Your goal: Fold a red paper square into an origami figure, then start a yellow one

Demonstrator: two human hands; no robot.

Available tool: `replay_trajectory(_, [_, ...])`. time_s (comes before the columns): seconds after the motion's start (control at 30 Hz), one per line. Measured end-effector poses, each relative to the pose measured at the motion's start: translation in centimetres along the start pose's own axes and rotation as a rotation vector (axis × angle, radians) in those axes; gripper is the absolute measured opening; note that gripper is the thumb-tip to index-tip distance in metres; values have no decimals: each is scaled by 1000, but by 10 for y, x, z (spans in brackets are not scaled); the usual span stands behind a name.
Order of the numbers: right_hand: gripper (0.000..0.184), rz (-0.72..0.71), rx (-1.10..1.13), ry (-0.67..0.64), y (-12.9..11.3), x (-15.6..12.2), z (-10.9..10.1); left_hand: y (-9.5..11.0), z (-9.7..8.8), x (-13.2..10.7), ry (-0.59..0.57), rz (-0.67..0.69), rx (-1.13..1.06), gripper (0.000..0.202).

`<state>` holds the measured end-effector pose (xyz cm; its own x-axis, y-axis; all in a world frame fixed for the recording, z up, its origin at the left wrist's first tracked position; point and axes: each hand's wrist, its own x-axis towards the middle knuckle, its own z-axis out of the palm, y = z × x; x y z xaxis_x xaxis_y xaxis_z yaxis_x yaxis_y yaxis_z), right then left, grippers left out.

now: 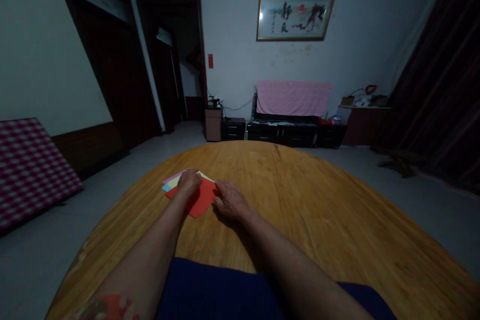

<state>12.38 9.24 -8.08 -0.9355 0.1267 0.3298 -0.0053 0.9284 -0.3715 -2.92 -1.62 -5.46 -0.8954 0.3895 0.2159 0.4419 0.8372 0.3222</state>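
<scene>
A small fanned stack of coloured paper lies on the round wooden table (pixel 285 190). On top is a red sheet (pixel 204 197); edges of a yellow sheet (pixel 173 183), a blue sheet (pixel 165 187) and a pink one show beneath it at the left. My left hand (pixel 189 181) is closed over the upper part of the stack, its fingertips partly hidden. At the red sheet's right edge rests my right hand (pixel 230 200), its thumb apart from the fingers and the fingertips touching the paper.
Dark blue cloth (pixel 221 290) covers my lap at the table's near edge. A red-and-white checked panel (pixel 33 170) stands at the left. Beyond the table are a low black cabinet (pixel 296 135), a pink cloth (pixel 292 97) and a side cabinet (pixel 362 125).
</scene>
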Motion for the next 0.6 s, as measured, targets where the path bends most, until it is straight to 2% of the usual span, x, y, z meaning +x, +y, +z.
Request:
replay_trajectory(0.1, [47,-70,-20,-41,-8,-5,7,-5,16,-6,-13,4,32,40])
replay_trajectory(0.2, [38,-122,-61,-74,-11,-9,8,-9,24,-13,-12,28,54,41])
replay_trajectory(0.47, [21,-134,-83,-42,-15,-9,6,-14,23,-16,8,58,104,38])
replay_trajectory(0.6, [15,-140,-70,-25,-15,-7,6,-18,22,-15,-41,34,146,38])
